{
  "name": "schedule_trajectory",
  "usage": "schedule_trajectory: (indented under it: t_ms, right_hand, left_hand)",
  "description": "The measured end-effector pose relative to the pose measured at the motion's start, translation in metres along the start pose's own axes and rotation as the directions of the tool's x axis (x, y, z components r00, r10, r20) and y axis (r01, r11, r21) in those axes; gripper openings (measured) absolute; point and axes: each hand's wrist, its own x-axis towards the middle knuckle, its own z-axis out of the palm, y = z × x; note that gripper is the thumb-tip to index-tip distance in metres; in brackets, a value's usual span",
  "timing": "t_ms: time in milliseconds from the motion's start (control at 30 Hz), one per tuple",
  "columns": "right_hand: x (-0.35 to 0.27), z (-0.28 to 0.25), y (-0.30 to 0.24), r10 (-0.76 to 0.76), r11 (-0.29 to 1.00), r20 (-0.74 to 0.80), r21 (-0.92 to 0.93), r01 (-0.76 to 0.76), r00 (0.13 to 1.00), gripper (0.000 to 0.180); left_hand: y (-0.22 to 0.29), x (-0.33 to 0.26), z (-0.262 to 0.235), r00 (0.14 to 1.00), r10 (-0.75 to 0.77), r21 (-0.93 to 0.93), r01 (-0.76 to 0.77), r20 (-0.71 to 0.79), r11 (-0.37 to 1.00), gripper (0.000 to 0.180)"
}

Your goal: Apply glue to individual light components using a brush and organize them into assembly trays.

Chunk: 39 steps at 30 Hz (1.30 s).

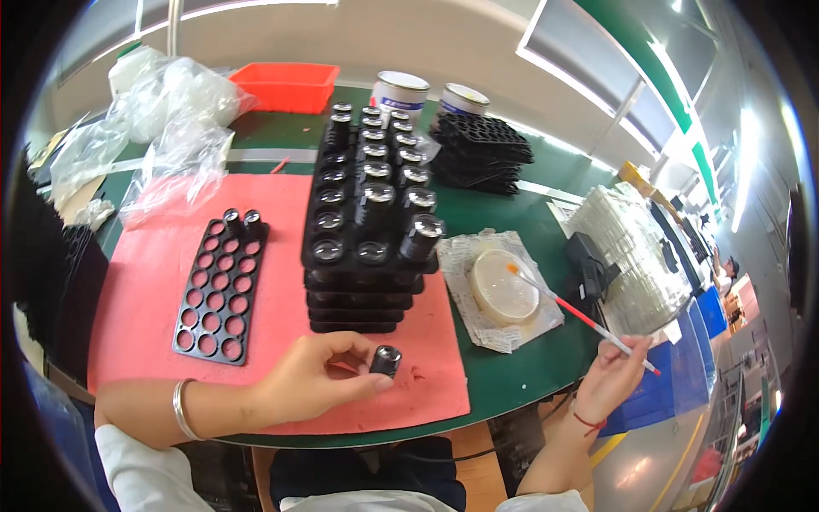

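Note:
My left hand [328, 373] pinches a short black cylinder with a glossy, glass-like top [386, 361], over the near edge of a pink mat [141, 290]. Between thumb and fingers of my right hand [612, 375] is a thin red-handled brush [582, 317]. Its orange tip is above a round, pale dish [474, 288] standing on printed paper [458, 277]. Just beyond my left hand rises a stack of black trays [354, 300], with several similar cylinders [375, 203] in the top one. A single black tray with round holes [220, 334] lies to the left, two cylinders at its far end.
At the back are a red bin [286, 88], two white cans [401, 90] and more stacked black trays [482, 154]. Clear plastic bags [175, 162] lie back left. A black device [587, 264] and piled clear trays [636, 256] stand right. Dark trays [81, 299] edge the left side.

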Motion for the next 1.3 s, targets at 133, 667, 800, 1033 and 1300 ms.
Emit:
schedule_trajectory:
  t_ms: [133,667,800,1033,1300]
  right_hand:
    - [-0.023,-0.019,-0.001,0.205,0.945,0.235,0.206,-0.255,0.950,0.024]
    - [-0.076,-0.002,0.014,0.369,0.885,0.185,0.228,-0.405,0.911,0.028]
    - [-0.080,0.000,0.011,0.353,0.901,0.278,0.157,-0.405,0.893,0.022]
    - [-0.081,0.001,0.008,0.235,0.937,0.273,0.190,-0.291,0.933,0.027]
    - [-0.063,-0.021,0.001,-0.075,0.996,0.180,-0.040,0.083,0.981,0.022]
  left_hand:
    - [-0.001,0.002,-0.001,1.000,-0.007,-0.125,0.007,0.001,0.992,0.026]
    - [0.000,0.001,-0.003,0.998,-0.048,-0.227,0.055,0.039,0.972,0.026]
    - [-0.004,0.002,-0.005,0.998,-0.036,-0.239,0.045,0.042,0.970,0.026]
    - [-0.005,0.004,-0.005,0.998,-0.029,-0.246,0.040,0.050,0.968,0.027]
    - [-0.001,0.002,-0.003,0.998,-0.057,-0.239,0.056,0.003,0.969,0.025]
